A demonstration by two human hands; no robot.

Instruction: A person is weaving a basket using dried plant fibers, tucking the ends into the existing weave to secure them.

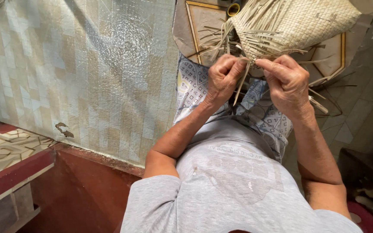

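Tiled floor lies beneath; left hand [223, 77] and right hand [286, 82] each pinch straw strips [241, 88] just below the woven mat [298, 21].

This looks like a modest home used for handcraft: a pale tiled wall [87, 73] on the left, a patterned tile floor [359, 116] on the right, and a red-edged tiled ledge [5, 159] near left.

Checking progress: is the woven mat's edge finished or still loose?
Still loose: unwoven strips fan out from the mat above both hands, left and right.
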